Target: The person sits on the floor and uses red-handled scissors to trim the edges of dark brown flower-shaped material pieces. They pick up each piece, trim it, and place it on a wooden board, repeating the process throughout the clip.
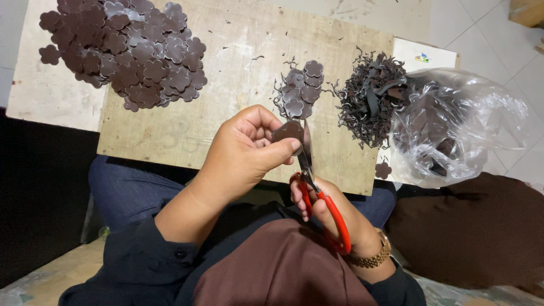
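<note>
So closest to the camera, the right hand (331, 212) is gripping a pair of red-handled scissors (320, 195), fingers curled through the loops, with a gold watch (375, 256) sitting on that wrist. The blades are pointing up and away, and they're meeting the edge of a dark brown flower-shaped piece (287, 132). The left hand (245, 152) is pinching that piece between thumb and fingertips, the other fingers curled in loosely, holding it just above the near edge of the wooden board (226, 73) that's resting across the person's lap. Just past the hands, a small pile of flower pieces (300, 90) is lying on the board with thin dark trimmings around it. To the right of that, a tangled heap of scraps (371, 96) is spilling next to a clear plastic bag (459, 124) with more dark material inside. Way at the far left corner, a big heap of finished flower shapes (127, 48) is spreading over the board.
</note>
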